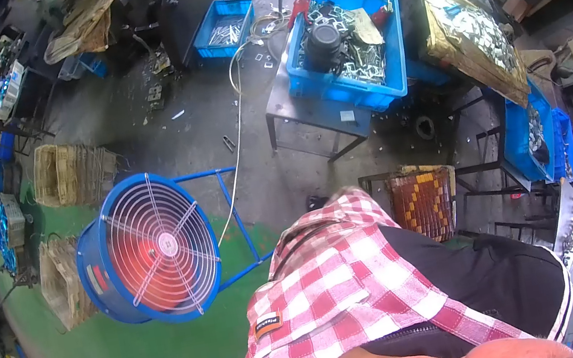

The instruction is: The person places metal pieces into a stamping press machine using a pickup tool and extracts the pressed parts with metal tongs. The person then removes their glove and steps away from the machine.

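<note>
Neither of my hands shows in the head view. My body fills the lower middle, in a red and white checked apron (321, 288) over a black garment (464, 270). Ahead of me a blue crate (356, 95) stands on a low metal table (290, 111). It is heaped with small metal parts (365, 61). A dark cylindrical object (324, 43) and a piece of cardboard (367, 27) lie on top of the heap. To the left stands a large blue drum fan (168, 246) with a round wire guard.
A woven seat (423, 205) is beside me at the right. Behind it stands a worn wooden-edged tray (469, 62) with metal pieces. A smaller blue crate (226, 45) lies on the floor, where a pale cable (240, 126) runs. Stacked baskets (71, 175) stand left.
</note>
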